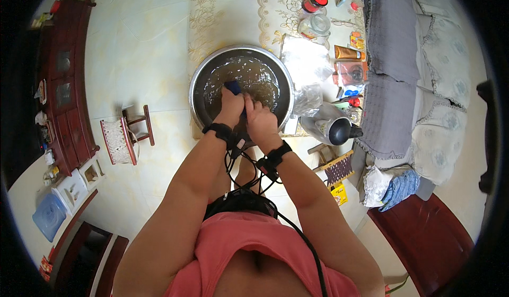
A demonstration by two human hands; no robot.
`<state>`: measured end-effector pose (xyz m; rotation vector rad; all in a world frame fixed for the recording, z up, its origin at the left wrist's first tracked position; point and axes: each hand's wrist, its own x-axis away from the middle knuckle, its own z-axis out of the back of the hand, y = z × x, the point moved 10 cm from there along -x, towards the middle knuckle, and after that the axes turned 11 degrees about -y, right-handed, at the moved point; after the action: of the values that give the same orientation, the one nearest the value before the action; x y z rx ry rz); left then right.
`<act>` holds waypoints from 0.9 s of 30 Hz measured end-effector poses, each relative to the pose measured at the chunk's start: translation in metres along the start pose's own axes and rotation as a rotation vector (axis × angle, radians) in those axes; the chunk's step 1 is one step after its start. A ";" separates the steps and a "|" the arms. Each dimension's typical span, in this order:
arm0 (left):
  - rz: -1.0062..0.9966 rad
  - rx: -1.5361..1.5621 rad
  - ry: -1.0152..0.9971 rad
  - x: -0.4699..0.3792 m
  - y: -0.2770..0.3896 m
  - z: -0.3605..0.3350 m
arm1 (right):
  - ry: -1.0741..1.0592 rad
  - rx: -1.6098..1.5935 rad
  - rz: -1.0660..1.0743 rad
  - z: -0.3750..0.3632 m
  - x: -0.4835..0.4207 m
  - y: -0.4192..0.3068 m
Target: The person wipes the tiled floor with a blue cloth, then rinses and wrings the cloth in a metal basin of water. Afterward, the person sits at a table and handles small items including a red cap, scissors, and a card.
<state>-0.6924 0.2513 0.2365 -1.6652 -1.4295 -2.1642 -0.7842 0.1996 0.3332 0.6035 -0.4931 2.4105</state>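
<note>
A wide metal basin (193, 98) holds cloudy, bubbly water (258, 74) and stands at the near end of the table. Over the basin, my left hand (231, 105) grips a dark blue cloth (233, 86), part of which sticks out above the fist. My right hand (260, 120) is close beside it, with its fingers bent against the lower part of the same cloth between the two hands. How much of the cloth lies beneath the hands is hidden. Both wrists wear black straps with cables.
Right of the basin are clear plastic bags (308, 98), a metal kettle (328, 124), a glass jar (315, 26), a red-lidded jar (315, 2) and a brown tube (349, 53). A sofa (391, 98) borders the table. Small stools (119, 142) stand on the floor; a cabinet (65, 86) is at left.
</note>
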 end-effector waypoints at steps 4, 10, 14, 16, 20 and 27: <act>0.053 0.178 -0.065 0.011 -0.004 -0.001 | -0.086 -0.195 -0.017 -0.005 0.003 0.005; -0.245 0.322 -0.412 0.040 0.041 0.020 | -0.177 -1.507 -0.003 -0.011 -0.004 0.026; -0.143 0.556 -0.559 0.053 0.059 0.018 | -0.453 -2.167 -0.200 -0.021 0.018 0.023; -0.210 0.371 -0.559 0.058 0.074 0.016 | -0.574 -2.398 -0.113 -0.012 0.026 0.006; -0.302 0.356 -0.642 0.063 0.095 -0.003 | -0.870 -2.660 0.252 0.010 0.038 -0.031; -0.273 0.438 -0.858 0.071 0.106 -0.035 | -0.773 -2.630 -0.068 -0.014 0.034 -0.026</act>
<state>-0.6896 0.1996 0.3585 -2.4095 -2.2070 -1.0408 -0.7967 0.2415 0.3443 0.0516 -2.6427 -0.1753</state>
